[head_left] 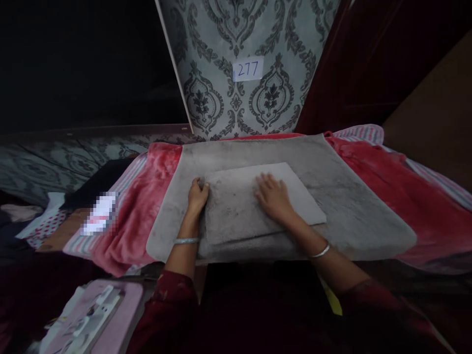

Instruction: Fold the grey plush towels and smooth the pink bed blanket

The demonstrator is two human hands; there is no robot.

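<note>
The right hand (pixel 273 196) lies flat, fingers loosely spread, blurred and gripping nothing, on a grey plush rectangle (pixel 234 216), hiding the patch beneath. Left of those fingers, at its edge, the left hand (pixel 198 195) has thumb and forefinger slightly parted; I cannot tell whether they pinch it. Under the fingers of these 2 hands, a larger grey plush cloth (pixel 354 216) is partly covered.

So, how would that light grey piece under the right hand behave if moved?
The light grey piece looks thin, so it's probably light. It lies flat, so rolling seems unlikely. Its fuzzy-looking surface might resist sliding.
</note>
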